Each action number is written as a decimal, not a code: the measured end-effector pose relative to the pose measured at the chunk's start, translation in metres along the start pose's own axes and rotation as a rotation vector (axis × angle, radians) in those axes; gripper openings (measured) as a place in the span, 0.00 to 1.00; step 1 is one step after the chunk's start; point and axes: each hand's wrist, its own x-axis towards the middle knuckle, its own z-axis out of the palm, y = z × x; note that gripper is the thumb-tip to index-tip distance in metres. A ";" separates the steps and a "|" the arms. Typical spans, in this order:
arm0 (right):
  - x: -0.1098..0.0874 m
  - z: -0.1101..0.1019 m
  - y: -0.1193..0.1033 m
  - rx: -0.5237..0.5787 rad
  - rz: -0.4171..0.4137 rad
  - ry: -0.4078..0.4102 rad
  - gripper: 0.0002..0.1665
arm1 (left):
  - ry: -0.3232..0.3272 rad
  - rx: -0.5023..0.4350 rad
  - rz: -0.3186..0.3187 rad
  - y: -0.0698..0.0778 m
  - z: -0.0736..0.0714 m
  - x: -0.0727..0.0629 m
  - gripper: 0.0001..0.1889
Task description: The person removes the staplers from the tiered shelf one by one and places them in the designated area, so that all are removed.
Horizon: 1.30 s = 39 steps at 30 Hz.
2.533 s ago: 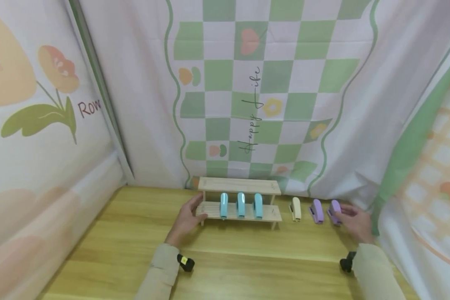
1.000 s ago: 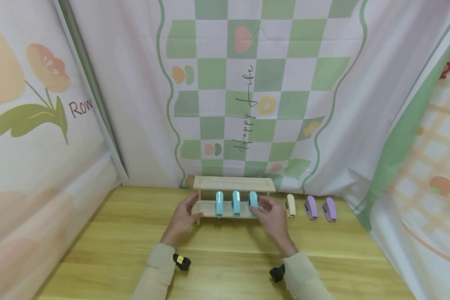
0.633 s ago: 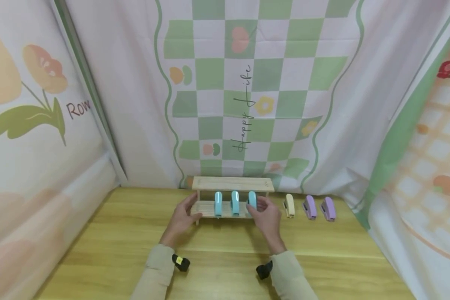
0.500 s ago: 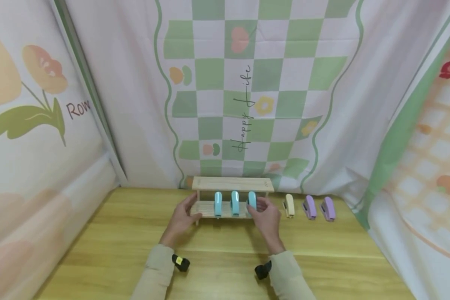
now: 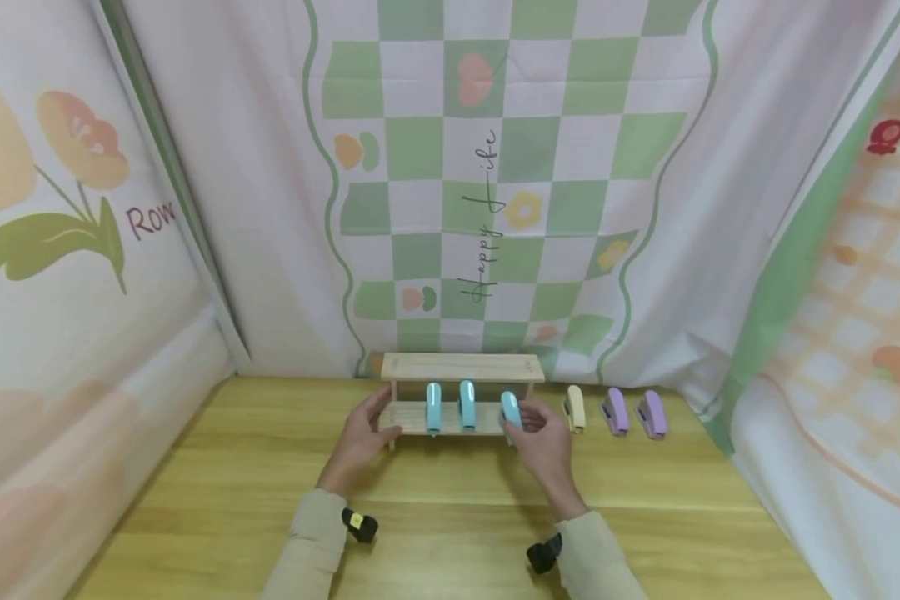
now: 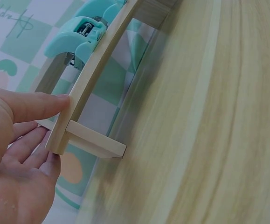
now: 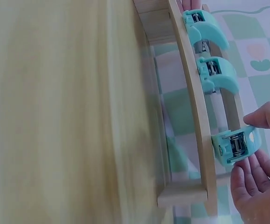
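Observation:
My left hand [image 5: 358, 437] grips the left end of a two-tier wooden shelf [image 5: 461, 367]. In the left wrist view its thumb lies on the lower board and the fingers reach below the board's end. My right hand [image 5: 546, 442] pinches the rightmost teal stapler [image 5: 510, 410] between thumb and fingers, at the right part of the lower board. That stapler leans a little to the left at its top and overlaps the board's edge in the right wrist view. Two more teal staplers, one on the left [image 5: 433, 408] and one in the middle [image 5: 467, 406], stand upright on the lower board.
Right of the shelf, a cream stapler [image 5: 575, 408] and two purple staplers, one nearer [image 5: 615, 412] and one farther right [image 5: 652, 415], stand in a row on the wooden table [image 5: 435, 533]. A checked curtain [image 5: 472, 200] hangs close behind the shelf.
My right hand has come from the far-right purple stapler to the rightmost teal one and pinched it. Since half a second ago, that stapler has shifted right and tilted. My left hand keeps its grip.

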 end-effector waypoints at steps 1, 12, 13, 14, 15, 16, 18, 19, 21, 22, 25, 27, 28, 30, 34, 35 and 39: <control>-0.002 -0.004 0.001 0.000 0.003 0.001 0.26 | 0.000 0.000 0.004 0.000 0.000 0.000 0.41; -0.015 -0.072 0.018 -0.064 0.101 0.028 0.28 | -0.015 -0.011 0.014 -0.001 0.000 0.002 0.40; -0.015 -0.078 0.020 -0.071 0.112 0.034 0.28 | -0.016 -0.015 0.020 -0.001 0.000 0.003 0.40; -0.016 -0.084 0.022 -0.081 0.125 0.041 0.28 | -0.015 -0.018 0.020 -0.001 0.000 0.003 0.40; -0.016 -0.089 0.024 -0.086 0.138 0.050 0.27 | -0.013 -0.019 0.022 0.000 0.000 0.002 0.40; -0.016 -0.094 0.027 -0.086 0.145 0.057 0.27 | -0.011 -0.022 0.023 0.000 0.000 0.003 0.40; -0.016 -0.101 0.032 -0.083 0.159 0.076 0.27 | -0.007 -0.025 0.022 0.000 0.000 0.002 0.40; -0.016 -0.104 0.034 -0.079 0.169 0.082 0.27 | -0.007 -0.026 0.023 0.000 0.000 0.003 0.40; -0.016 -0.110 0.039 -0.072 0.197 0.082 0.28 | -0.005 -0.034 0.021 0.000 0.000 0.003 0.40; -0.016 -0.112 0.041 -0.074 0.208 0.077 0.28 | -0.004 -0.037 0.022 -0.001 0.000 0.003 0.40; -0.015 -0.116 0.049 -0.096 0.236 0.051 0.29 | -0.004 -0.039 0.020 -0.001 0.001 0.002 0.40; -0.014 -0.118 0.054 -0.117 0.245 0.036 0.29 | -0.004 -0.035 0.023 -0.002 0.002 0.002 0.40; -0.014 -0.118 0.056 -0.126 0.251 0.030 0.29 | -0.005 -0.034 0.021 -0.002 0.002 0.002 0.40; -0.013 -0.118 0.060 -0.139 0.259 0.025 0.29 | -0.006 -0.034 0.019 -0.002 0.002 0.002 0.40; -0.012 -0.119 0.064 -0.151 0.282 0.000 0.31 | -0.008 -0.040 0.019 -0.001 0.002 0.002 0.41; -0.011 -0.119 0.064 -0.153 0.285 -0.005 0.31 | -0.009 -0.040 0.020 -0.001 0.002 0.002 0.41; -0.010 -0.118 0.065 -0.152 0.291 -0.018 0.32 | -0.007 -0.039 0.023 0.000 0.001 0.003 0.41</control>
